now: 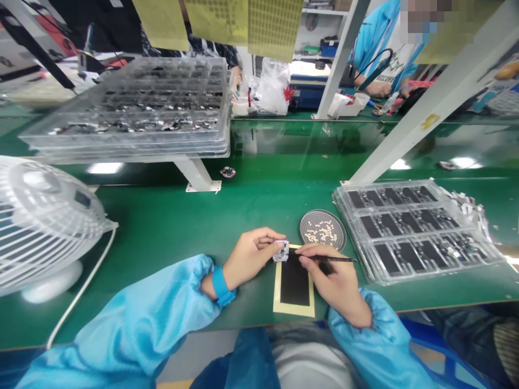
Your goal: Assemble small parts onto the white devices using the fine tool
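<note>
Between the thumb and fingers of my left hand [255, 254] is a small, square-looking electronic part [281, 250] with a pale, shiny face. My right hand [334, 275] pinches black tweezers [334, 259], whose tip points left toward that part; whether it touches cannot be made out. Below both hands lies a black pad [295, 283] with a yellow border on the green bench. Just beyond my right hand sits a round, dark mesh dish [304, 221] holding many tiny beige pieces [322, 233].
Clear trays [367, 254] of black parts lie at the right. Stacked clear trays [133, 127] rest on a raised shelf at the left. A white fan [44, 227] stands far left. A loose small part [227, 172] lies near a metal post foot [203, 186]. A co-worker [377, 54] sits opposite.
</note>
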{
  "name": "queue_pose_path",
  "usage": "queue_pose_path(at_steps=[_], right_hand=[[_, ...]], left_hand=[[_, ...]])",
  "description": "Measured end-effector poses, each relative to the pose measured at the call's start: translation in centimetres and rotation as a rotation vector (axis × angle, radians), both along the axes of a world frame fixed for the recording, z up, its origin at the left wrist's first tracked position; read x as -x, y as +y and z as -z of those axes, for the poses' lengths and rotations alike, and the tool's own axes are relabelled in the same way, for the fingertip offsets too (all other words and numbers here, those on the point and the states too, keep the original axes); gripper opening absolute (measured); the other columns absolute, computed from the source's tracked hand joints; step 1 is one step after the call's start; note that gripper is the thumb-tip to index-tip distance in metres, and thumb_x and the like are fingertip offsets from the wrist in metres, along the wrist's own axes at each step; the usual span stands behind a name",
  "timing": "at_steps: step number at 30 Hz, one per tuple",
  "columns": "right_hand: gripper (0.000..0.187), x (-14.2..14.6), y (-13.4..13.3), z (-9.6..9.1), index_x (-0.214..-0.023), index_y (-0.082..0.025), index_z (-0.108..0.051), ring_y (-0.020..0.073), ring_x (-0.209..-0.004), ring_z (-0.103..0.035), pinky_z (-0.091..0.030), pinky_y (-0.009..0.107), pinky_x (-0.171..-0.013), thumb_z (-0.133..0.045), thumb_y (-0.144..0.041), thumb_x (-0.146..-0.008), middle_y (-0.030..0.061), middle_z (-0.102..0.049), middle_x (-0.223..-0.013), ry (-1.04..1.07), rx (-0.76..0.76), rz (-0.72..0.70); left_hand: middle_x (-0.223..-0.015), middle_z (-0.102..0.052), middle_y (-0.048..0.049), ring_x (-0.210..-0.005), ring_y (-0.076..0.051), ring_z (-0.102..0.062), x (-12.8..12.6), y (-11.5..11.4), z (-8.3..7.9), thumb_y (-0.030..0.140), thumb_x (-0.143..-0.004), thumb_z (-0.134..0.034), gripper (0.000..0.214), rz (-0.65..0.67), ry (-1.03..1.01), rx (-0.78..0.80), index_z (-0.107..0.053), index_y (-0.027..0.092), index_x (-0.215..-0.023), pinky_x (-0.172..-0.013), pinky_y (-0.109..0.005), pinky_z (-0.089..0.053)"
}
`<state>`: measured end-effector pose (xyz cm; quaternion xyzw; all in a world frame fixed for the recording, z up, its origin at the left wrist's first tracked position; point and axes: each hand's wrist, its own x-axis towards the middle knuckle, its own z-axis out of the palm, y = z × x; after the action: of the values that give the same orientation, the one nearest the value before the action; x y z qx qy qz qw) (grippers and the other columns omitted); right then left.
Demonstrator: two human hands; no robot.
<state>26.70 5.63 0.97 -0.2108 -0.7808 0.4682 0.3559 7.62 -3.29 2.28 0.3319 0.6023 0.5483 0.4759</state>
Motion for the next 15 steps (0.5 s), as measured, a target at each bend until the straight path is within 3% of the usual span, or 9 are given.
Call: queue_pose_path(at_steps=[7,15], right_hand=[[0.008,-0.29,-0.13,-0.08,-0.098,-0.021,-0.067,0.0177,-0.089,-0.068,-0.056,0.029,-0.07,-0.066,-0.016,-0.092,0.0065,-0.071,-0.101,0.039,0.023,0.023],[0.003,-0.11,0.2,0.38,-0.095,-0.02,-0.066,0.0134,-0.073,-0.067,-0.057,0.028,-0.067,-0.065,-0.021,-0.093,0.0065,-0.071,-0.102,0.066,0.167,-0.037]], left_hand=[[-0.093,-0.076,-0.0104,-0.074,-0.017,-0.069,0.1,-0.01,0.13,0.039,-0.079,-0.078,0.032,0.003,0.002,-0.008,-0.073,0.014,-0.098,-0.048,-0.018,-0.045],[-0.09,-0.076,-0.01,-0.067,-0.014,-0.066,0.23,-0.01,0.21,0.041,-0.079,-0.078,0.035,0.01,0.016,-0.025,-0.072,0.013,-0.099,-0.046,-0.018,-0.042]])
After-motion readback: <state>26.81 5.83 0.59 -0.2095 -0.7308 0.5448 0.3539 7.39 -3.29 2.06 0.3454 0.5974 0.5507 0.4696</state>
